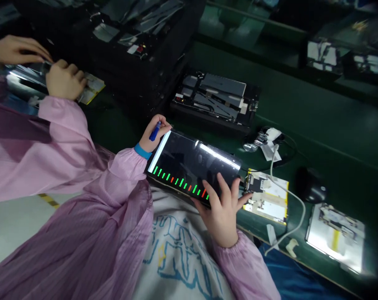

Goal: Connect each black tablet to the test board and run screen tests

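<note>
The left hand (148, 136) has its fingers closed on a slim blue pen (154, 132) and touches the upper left corner of a black rectangular glass screen (189, 157) with green and red marks; the right hand (222, 214), its fingers spread, touches the screen's lower right part; this screen is at the near edge of a dark green table (289, 114).

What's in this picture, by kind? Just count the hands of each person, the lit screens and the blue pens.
Wearer's hands: 2 (left hand, right hand)
Co-worker's hands: 2 (nearer hand, farther hand)
Lit screen: 1
Blue pen: 1
Total: 6
</note>
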A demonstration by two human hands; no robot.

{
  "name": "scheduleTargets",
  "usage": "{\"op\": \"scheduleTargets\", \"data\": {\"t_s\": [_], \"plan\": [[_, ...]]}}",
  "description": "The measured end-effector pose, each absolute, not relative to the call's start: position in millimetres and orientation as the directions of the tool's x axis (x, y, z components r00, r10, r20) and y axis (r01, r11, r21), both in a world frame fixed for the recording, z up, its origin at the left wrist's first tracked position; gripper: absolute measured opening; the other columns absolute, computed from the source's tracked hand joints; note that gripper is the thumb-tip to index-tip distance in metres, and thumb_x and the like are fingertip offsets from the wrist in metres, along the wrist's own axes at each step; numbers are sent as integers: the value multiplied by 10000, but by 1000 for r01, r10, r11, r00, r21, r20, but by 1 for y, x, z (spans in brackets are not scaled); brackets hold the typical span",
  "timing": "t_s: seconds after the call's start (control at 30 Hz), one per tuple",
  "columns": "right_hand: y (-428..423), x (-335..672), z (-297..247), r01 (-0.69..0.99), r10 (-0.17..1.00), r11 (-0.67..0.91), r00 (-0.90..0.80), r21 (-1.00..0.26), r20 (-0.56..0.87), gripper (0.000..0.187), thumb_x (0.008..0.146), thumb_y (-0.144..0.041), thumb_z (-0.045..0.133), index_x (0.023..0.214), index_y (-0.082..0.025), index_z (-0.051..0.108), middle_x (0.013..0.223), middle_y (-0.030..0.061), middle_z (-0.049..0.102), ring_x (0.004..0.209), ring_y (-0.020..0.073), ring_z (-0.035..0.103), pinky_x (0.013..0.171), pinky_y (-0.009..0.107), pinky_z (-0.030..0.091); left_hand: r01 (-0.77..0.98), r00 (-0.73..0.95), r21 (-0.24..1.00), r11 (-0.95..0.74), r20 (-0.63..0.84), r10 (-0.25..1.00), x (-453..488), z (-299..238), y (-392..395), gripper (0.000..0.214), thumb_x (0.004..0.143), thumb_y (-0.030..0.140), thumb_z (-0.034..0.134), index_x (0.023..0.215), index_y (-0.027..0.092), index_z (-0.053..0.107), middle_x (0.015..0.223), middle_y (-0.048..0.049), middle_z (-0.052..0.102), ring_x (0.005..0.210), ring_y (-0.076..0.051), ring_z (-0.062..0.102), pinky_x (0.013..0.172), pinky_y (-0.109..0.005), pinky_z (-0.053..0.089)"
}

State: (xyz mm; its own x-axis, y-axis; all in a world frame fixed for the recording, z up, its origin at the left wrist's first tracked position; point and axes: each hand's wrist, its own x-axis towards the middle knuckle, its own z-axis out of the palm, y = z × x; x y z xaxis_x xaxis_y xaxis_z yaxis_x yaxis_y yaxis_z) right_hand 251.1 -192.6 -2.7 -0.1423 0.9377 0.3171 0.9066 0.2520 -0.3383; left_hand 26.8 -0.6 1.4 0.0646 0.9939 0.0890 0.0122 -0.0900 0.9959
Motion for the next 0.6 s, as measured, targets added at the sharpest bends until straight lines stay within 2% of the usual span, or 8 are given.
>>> {"op": "scheduleTargets", "data": {"t_s": [0.17,0.33,0.47,0.6], "plan": [[-193,250,-2,898,921,290,-168,-330,351,296,838,-252,625,1132,-272,597,1362,148,510,1429,448,185,979,826,104,24,50,996,-82,81,995,28,2,0,182,747,165,628,785,194,452,752,16,550,701,-138,522,734,-302,411],[-192,254,-4,894,926,311,-207,-323,317,263,835,-257,623,1098,-263,611,1370,140,509,1419,440,208,996,818,110,21,39,997,-81,80,996,28,2,1,175,741,159,628,781,191,460,772,6,545,712,-139,518,730,-301,410],[-193,253,-3,890,925,335,-247,-311,288,355,836,-239,616,1181,-309,572,1391,119,478,1413,438,221,1006,818,75,33,33,997,-76,75,997,28,2,2,185,731,161,637,769,191,459,748,11,535,716,-139,529,734,-299,409],[-185,269,9,851,904,323,-148,-413,402,593,794,-389,675,1318,-244,439,1467,192,290,1413,459,201,1058,758,140,44,30,997,-67,65,997,27,3,2,209,716,204,656,772,192,456,744,11,569,692,-135,529,711,-296,416]]}}
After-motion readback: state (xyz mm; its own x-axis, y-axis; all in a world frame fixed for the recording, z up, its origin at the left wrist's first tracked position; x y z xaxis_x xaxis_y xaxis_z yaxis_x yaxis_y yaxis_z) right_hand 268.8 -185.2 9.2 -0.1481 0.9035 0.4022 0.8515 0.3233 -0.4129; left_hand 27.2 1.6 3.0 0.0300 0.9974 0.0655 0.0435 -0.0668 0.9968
